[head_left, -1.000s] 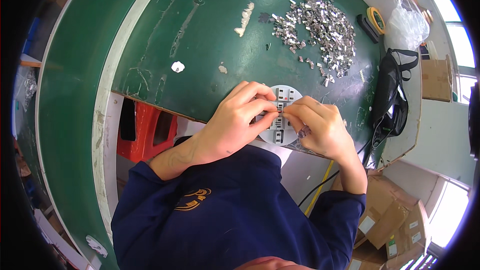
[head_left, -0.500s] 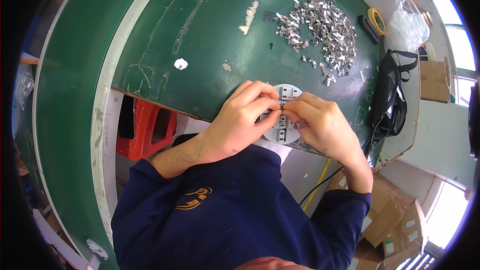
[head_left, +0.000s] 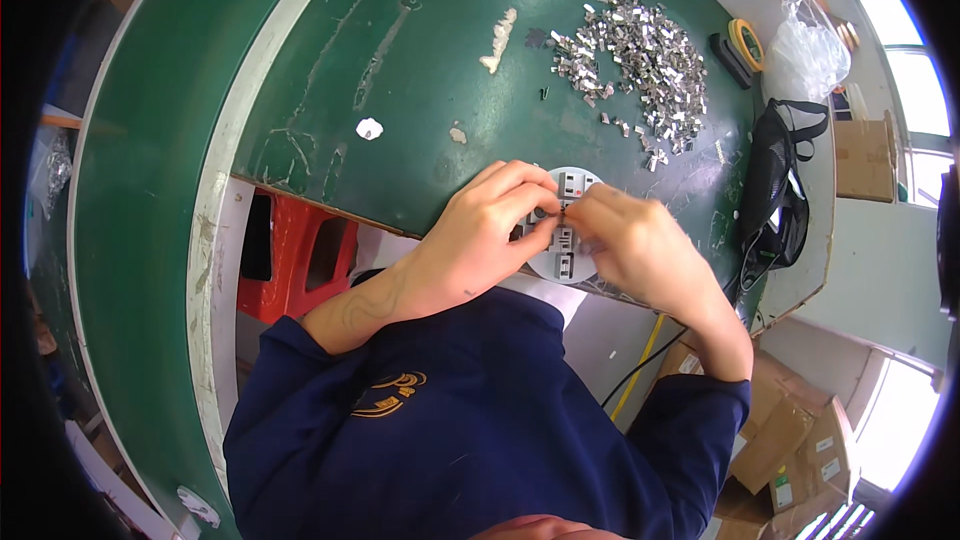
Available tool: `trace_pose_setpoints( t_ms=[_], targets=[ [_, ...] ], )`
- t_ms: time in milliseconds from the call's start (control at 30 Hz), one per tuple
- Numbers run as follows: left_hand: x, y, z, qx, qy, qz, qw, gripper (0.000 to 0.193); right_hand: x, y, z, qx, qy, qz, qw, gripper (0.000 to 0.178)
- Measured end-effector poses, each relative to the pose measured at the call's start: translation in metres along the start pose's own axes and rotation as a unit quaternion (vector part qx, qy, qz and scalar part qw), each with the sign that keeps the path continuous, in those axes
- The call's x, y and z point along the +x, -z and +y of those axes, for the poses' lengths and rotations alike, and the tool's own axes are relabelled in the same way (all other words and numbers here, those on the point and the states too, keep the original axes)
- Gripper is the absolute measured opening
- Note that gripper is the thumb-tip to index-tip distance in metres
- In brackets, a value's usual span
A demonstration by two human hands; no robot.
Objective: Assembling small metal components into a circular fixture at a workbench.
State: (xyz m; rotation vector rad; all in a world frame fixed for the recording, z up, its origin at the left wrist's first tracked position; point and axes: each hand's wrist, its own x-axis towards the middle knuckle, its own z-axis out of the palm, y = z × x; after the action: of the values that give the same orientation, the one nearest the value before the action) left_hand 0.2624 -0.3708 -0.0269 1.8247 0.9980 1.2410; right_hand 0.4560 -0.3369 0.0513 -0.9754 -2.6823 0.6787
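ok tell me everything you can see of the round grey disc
The disc is pale grey, its material unclear, with raised, slotted blocks and a small red spot toward its far side. It lies, seemingly flat, at the near edge of the green table. The left hand and right hand partly hide it from either side; whether they touch it is unclear.

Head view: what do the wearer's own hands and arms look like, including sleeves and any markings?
The left hand and right hand are bare, without gloves; the right is motion-blurred. The left sleeve and right sleeve are dark navy and leave the forearms uncovered. The left forearm carries thin, curving dark lines; whether drawn or tattooed, I cannot tell.
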Motion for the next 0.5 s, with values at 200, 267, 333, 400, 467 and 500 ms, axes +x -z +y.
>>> trace_pose_setpoints(
  t_ms=[200, 267, 333, 400, 467, 500],
  targets=[
    [0.002, 0.011, 0.008, 0.029, -0.017, -0.056, 0.998, 0.056, -0.006, 0.006, -0.014, 0.193, -0.073, 0.133, 0.969, 0.032],
    [0.006, 0.009, 0.008, 0.051, -0.047, -0.074, 0.995, 0.074, 0.0, -0.009, -0.013, 0.449, -0.005, 0.233, 0.863, 0.041],
    [0.006, 0.007, 0.005, 0.059, -0.041, -0.095, 0.993, 0.08, 0.002, -0.018, -0.01, 0.563, 0.03, 0.277, 0.778, 0.046],
    [0.006, 0.005, 0.001, 0.075, -0.026, -0.131, 0.988, 0.093, 0.001, -0.025, -0.005, 0.54, 0.049, 0.274, 0.794, 0.046],
    [0.006, 0.004, 0.001, 0.077, -0.024, -0.128, 0.988, 0.093, 0.001, -0.029, -0.003, 0.531, 0.056, 0.27, 0.801, 0.046],
    [0.006, 0.003, 0.001, 0.079, -0.025, -0.126, 0.989, 0.092, 0.001, -0.031, -0.001, 0.532, 0.069, 0.269, 0.8, 0.045]
  ],
)
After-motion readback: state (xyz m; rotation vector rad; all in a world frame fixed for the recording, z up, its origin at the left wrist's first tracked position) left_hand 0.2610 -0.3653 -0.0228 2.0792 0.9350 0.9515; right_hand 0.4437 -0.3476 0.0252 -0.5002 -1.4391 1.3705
